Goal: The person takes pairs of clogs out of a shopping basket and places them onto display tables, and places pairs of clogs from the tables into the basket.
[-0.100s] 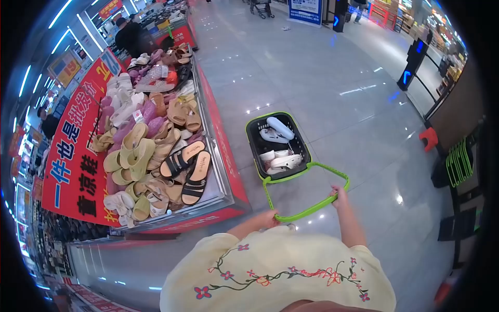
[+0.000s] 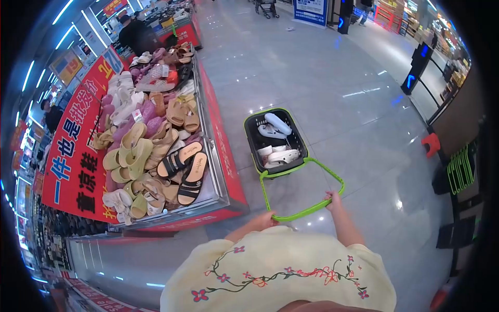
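From where I stand, the shopper has both hands on the green handle (image 2: 299, 213) of a black shopping basket (image 2: 253, 140): the left hand (image 2: 267, 220) is closed round its near left corner, and the right hand (image 2: 335, 201) grips it close to the right corner. The basket is out in front of the body, over the glossy floor (image 2: 312, 99), just beside the red side of the shoe stall (image 2: 228, 171) (whether its near end is lifted a little, I can't tell). Inside, a pale blue clog (image 2: 278, 125) lies at the far end, and a white clog (image 2: 283, 156) with other pale footwear sits at the near end. Hardly anything has changed in the last instant: the right hand and handle have slipped slightly leftward in view, while the stall and the surroundings have shifted a little too, so some of that is the head turning. Neither hand has let go and the shoes lie as they did, which I take to mean the basket is under steady two-handed control. To the left, black-strapped sandals (image 2: 193, 178) top the heap on the stall, beside a red banner (image 2: 78, 140).
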Demonstrator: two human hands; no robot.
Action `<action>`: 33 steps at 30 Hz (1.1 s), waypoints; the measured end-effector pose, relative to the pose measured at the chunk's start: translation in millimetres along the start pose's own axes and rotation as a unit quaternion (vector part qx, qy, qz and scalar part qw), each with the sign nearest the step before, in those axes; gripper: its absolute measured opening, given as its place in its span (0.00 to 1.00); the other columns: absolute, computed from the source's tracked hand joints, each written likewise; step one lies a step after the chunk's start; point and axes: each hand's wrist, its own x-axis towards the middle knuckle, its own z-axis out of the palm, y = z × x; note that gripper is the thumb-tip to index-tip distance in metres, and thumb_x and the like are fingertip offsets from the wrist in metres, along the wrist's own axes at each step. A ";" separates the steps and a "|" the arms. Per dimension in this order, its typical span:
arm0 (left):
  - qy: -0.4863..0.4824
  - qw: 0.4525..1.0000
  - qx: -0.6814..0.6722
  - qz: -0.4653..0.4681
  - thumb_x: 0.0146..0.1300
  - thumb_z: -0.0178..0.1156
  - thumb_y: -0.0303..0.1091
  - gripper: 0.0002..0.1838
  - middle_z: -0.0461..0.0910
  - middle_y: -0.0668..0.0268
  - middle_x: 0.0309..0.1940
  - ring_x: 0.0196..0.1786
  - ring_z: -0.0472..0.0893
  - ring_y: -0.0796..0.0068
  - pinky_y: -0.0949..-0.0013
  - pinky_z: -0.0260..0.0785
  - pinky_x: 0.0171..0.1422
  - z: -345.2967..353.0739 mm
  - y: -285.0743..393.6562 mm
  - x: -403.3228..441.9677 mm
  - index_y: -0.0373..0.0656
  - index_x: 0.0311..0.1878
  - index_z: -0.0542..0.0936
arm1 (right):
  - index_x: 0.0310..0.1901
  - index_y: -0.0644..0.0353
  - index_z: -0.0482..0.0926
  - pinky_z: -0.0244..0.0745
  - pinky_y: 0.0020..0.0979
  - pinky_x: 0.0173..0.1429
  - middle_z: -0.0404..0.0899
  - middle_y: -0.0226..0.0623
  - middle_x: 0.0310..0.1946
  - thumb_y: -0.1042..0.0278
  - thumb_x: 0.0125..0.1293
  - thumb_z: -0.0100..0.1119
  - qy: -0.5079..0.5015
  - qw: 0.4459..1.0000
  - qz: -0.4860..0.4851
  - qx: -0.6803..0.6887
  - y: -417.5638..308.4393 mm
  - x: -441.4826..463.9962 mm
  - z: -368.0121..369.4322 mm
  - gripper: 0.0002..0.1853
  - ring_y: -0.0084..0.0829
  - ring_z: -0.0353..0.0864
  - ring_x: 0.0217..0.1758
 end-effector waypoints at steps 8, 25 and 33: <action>0.110 0.993 -0.007 0.052 0.56 0.50 0.43 0.12 0.74 0.66 0.29 0.36 0.74 0.72 0.67 0.66 0.44 0.2 84.3 -11.2 0.44 0.32 0.69 | 0.34 0.66 0.64 0.59 0.24 0.21 0.57 0.26 0.13 0.76 0.53 0.38 -0.029 0.998 0.051 0.025 3.5 74.8 66.8 0.07 0.21 0.58 0.14; -0.019 0.970 0.167 0.175 0.52 0.54 0.34 0.05 0.73 0.66 0.21 0.29 0.75 0.77 0.72 0.70 0.31 50.8 290.5 -14.6 0.44 0.26 0.73 | 0.34 0.62 0.69 0.58 0.22 0.22 0.58 0.22 0.11 0.74 0.53 0.45 -0.005 0.994 0.101 -0.044 -95.1 211.9 202.9 0.06 0.18 0.59 0.13; 0.025 0.953 0.099 0.287 0.54 0.52 0.34 0.07 0.75 0.64 0.28 0.33 0.77 0.71 0.67 0.73 0.40 23.0 355.3 31.5 0.40 0.31 0.73 | 0.27 0.57 0.67 0.55 0.20 0.18 0.58 0.21 0.10 0.73 0.55 0.48 -0.031 0.986 0.164 -0.008 -124.5 260.1 294.1 0.01 0.17 0.57 0.11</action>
